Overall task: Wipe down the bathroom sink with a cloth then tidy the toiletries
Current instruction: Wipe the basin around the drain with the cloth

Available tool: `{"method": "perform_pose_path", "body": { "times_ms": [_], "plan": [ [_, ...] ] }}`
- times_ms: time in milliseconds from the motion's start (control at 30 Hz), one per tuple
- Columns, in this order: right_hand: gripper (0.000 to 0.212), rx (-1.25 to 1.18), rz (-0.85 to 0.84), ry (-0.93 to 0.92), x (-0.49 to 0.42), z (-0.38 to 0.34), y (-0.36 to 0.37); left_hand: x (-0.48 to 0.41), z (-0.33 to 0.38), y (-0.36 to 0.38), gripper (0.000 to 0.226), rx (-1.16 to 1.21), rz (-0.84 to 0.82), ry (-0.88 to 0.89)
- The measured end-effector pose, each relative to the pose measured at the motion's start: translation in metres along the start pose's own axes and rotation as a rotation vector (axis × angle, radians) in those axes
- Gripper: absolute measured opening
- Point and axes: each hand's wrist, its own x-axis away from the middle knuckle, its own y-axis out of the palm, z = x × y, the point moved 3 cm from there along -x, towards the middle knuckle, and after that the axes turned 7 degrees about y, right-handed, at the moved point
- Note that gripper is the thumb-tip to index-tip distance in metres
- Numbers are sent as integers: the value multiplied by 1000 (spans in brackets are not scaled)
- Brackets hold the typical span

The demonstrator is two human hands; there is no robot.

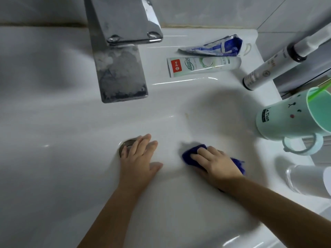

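White bathroom sink [53, 122], two bare hands down in the basin by the drain [123, 146].
Right of the drain, the right hand [215, 164] lies on a bunched blue cloth [191, 155], fingers curled over its front edge, pressing it to the basin. The left hand [138, 158] lies flat, fingers straight, tips overlapping the drain's right rim. Farther right of the drain stands a green mug [290, 120]; beyond the drain are a chrome faucet [121, 68] and two toothpaste tubes [202, 66] lying on the ledge.
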Motion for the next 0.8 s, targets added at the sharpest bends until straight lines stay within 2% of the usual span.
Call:
{"method": "perform_pose_path", "body": {
  "times_ms": [33,100,167,233,333,433,467,500,567,600,633,733,800],
  "plan": [
    [42,2,-58,-30,0,2,2,0,1,0,61,3,0,-6],
    [48,44,-47,26,-43,8,0,0,2,-2,64,-45,-3,20],
    [34,10,72,206,-99,9,-5,0,3,-3,64,-94,43,52],
    [22,-88,197,263,-116,5,-2,-1,1,-2,62,-118,69,69],
    [23,-146,146,3,-53,-8,13,-2,-1,0,61,-71,32,34],
    [22,-33,79,-153,-15,-3,8,-3,-5,6,64,-14,-21,-8],
    [21,29,78,-135,-30,2,5,-3,-6,8,65,-39,-25,-8],
    [25,75,91,-39,-50,8,1,-3,-6,7,64,-56,-25,4],
    [34,70,183,266,-89,17,-7,-3,-5,3,62,-59,-4,33],
    [33,33,213,348,-95,16,-7,-3,-5,1,65,-60,14,42],
    [30,19,229,344,-90,13,-2,-3,-4,0,66,-57,30,48],
    [21,56,187,153,-44,2,6,-2,-4,0,59,-8,37,28],
    [23,102,229,231,-34,11,-8,-1,-3,1,60,20,14,17]
  ]
}}
